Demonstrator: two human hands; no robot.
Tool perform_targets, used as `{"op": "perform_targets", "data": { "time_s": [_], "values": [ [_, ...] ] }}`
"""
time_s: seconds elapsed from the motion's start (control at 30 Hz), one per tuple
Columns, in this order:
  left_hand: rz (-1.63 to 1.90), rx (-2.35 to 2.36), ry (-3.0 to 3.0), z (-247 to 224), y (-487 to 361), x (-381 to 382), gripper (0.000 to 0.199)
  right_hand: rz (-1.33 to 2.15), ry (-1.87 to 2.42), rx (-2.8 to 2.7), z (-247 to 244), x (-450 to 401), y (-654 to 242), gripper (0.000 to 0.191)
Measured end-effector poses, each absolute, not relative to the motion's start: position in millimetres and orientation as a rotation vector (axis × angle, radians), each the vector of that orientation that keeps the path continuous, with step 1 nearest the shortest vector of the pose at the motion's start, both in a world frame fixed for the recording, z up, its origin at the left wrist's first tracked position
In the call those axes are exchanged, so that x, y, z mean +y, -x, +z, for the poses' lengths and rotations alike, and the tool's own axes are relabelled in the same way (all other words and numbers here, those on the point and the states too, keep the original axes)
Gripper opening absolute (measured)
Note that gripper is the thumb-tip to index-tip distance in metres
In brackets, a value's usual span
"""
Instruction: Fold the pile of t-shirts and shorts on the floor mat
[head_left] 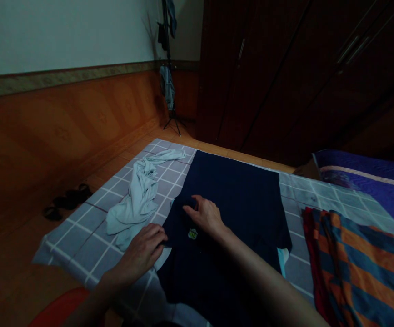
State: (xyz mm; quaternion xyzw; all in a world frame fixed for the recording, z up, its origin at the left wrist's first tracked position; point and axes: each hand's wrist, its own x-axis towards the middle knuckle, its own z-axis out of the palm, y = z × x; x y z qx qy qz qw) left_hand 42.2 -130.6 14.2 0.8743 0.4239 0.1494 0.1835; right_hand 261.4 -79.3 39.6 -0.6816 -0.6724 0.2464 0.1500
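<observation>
A dark navy garment [237,195] with a small green and white emblem lies spread over a grey checked cloth [87,227]. At the garment's left edge, my left hand [145,247] has its fingers curled together on the fabric. My right hand [205,215] rests over the garment above the emblem, thumb and index finger apart and the other fingers bent out of sight. Pale blue and white parts show at the garment's sides. A crumpled light grey garment [138,195] lies to the left of the navy one.
Orange and blue striped clothing [363,254] lies at the right, beside something red. Behind it is a purple patterned cover [374,177]. A red rounded object [60,309] is at the lower left, dark shoes [69,200] are on the floor, and a clothes stand [173,116] stands before dark wardrobes.
</observation>
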Motion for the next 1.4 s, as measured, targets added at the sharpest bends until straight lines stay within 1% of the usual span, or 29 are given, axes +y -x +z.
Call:
{"op": "perform_targets", "data": {
  "time_s": [0.03, 0.13, 0.17, 0.23, 0.3, 0.43, 0.57, 0.73, 0.87, 1.03, 1.1, 1.2, 1.33, 1.4],
  "values": [
    [0.438, 1.194, -2.463, 14.4, -41.4, -130.9, 0.023, 0.704, 1.973, -1.936, 35.2, -72.7, -257.9, 0.045],
    [0.463, 1.205, -2.452, 14.8, -35.8, -132.1, 0.031, 0.706, 2.01, -1.947, 25.4, -63.7, -251.6, 0.024],
    [0.464, 1.213, -2.452, 14.3, -33.1, -132.9, 0.034, 0.709, 2.018, -1.945, 23.8, -63.1, -251.7, 0.021],
    [0.475, 1.221, -2.451, 12.7, -28.3, -135.2, 0.035, 0.713, 2.031, -1.929, 22.6, -63.1, -254.4, 0.022],
    [0.51, 1.199, -2.441, 11.3, -25.9, -137.8, 0.032, 0.718, 2.034, -1.908, 22.4, -63.1, -257.8, 0.025],
    [0.592, 1.105, -2.44, 12.5, -30.2, -141.1, 0.031, 0.737, 1.999, -1.907, 20.6, -62.1, -255.9, 0.033],
    [0.572, 1.081, -2.47, 14.1, -33.8, -141.4, 0.03, 0.752, 1.999, -1.918, 22.8, -62.8, -251.0, 0.019],
    [0.488, 1.162, -2.489, 6.2, -25.9, -141.7, 0.032, 0.717, 2.07, -1.893, 29.3, -64.7, -260.6, 0.02],
    [0.363, 1.17, -2.51, 2.3, -21.2, -142.9, 0.033, 0.593, 2.129, -1.969, 24.7, -68.1, -262.7, 0.018],
    [0.399, 1.169, -2.566, 7.2, -20.6, -145.1, 0.04, 0.412, 2.043, -2.161, 16.3, -73.8, -251.9, 0.021],
    [0.346, 1.15, -2.593, 9.4, -20.8, -145.6, 0.044, 0.381, 2.003, -2.232, 16.8, -75.4, -249.3, 0.019],
    [0.24, 1.096, -2.585, 13.0, -21.1, -144.8, 0.046, 0.363, 1.968, -2.288, 25.4, -80.0, -253.5, 0.017],
    [0.392, 1.066, -2.572, 15.9, -24.0, -141.0, 0.036, 0.354, 1.965, -2.247, 48.4, -99.9, -276.9, 0.023],
    [0.418, 1.015, -2.626, 13.9, -27.1, -139.3, 0.033, 0.405, 1.933, -2.198, 58.7, -119.3, -293.0, 0.023]
  ]
}}
